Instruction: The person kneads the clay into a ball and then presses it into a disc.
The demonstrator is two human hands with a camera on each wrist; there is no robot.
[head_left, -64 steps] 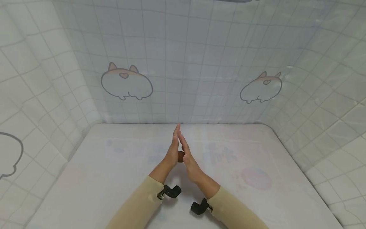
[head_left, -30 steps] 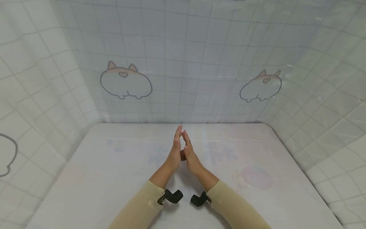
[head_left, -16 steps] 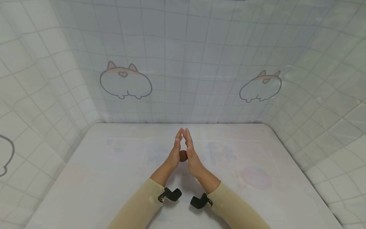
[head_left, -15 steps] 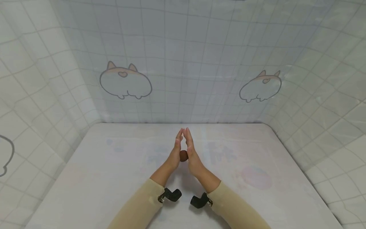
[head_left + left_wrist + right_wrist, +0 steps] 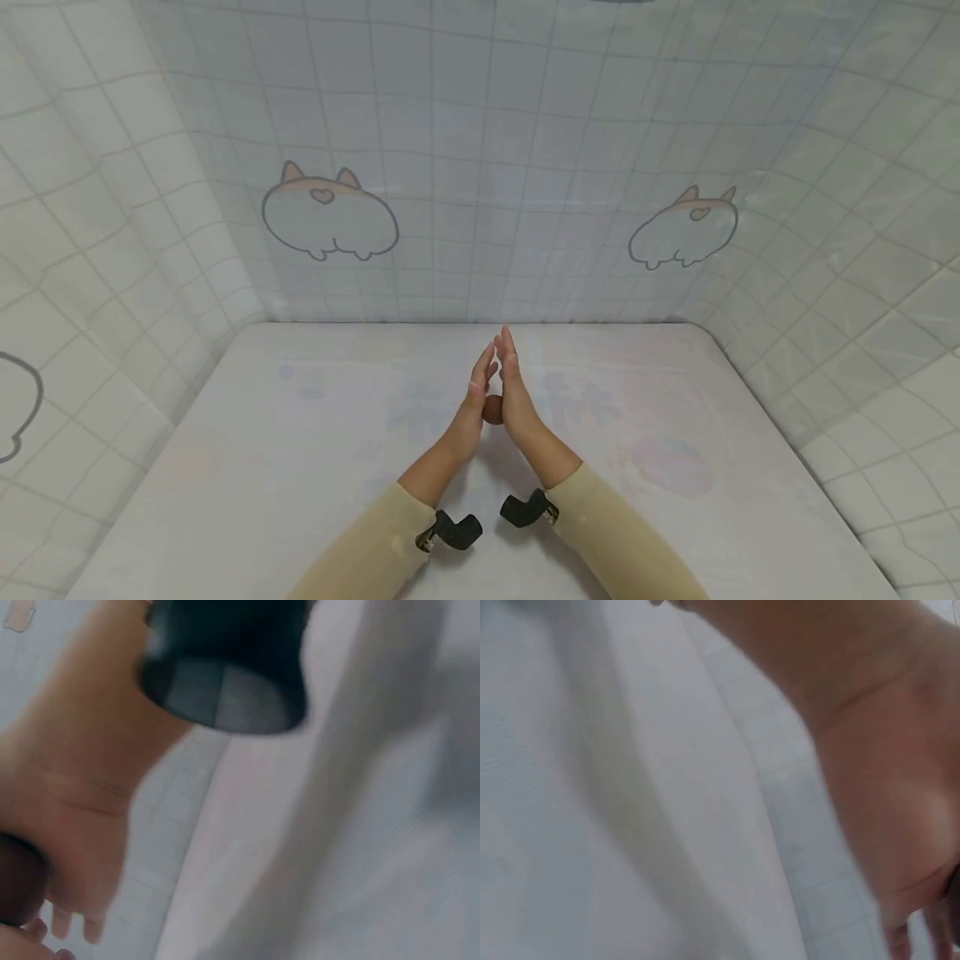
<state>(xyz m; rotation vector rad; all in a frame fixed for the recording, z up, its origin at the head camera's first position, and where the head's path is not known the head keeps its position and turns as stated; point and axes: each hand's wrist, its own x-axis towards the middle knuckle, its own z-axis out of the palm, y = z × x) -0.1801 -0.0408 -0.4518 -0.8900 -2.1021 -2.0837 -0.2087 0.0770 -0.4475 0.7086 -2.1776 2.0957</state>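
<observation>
Between my two flat palms sits a smooth brown ball (image 5: 492,409), its near side showing in the head view. My left hand (image 5: 472,408) presses on it from the left with straight fingers. On the other side my right hand (image 5: 517,404) does the same, fingers extended and reaching slightly farther forward than the left. The fingertips of both hands come close together above the table. In the left wrist view the ball (image 5: 19,881) lies against the palm at the left edge; the right wrist view catches only a dark sliver of the ball (image 5: 955,907).
A white cloth-covered table (image 5: 300,467) with faint printed patterns lies under the hands. Grid-patterned curtains with cartoon animal drawings (image 5: 330,217) hang behind it and at both sides. Black wrist cameras (image 5: 459,531) stick out inward from the beige sleeves (image 5: 375,542).
The hands and ball have shifted a little to the right. The right hand has slid forward and the left back; earlier the left reached farther. The ball stays between the palms.
</observation>
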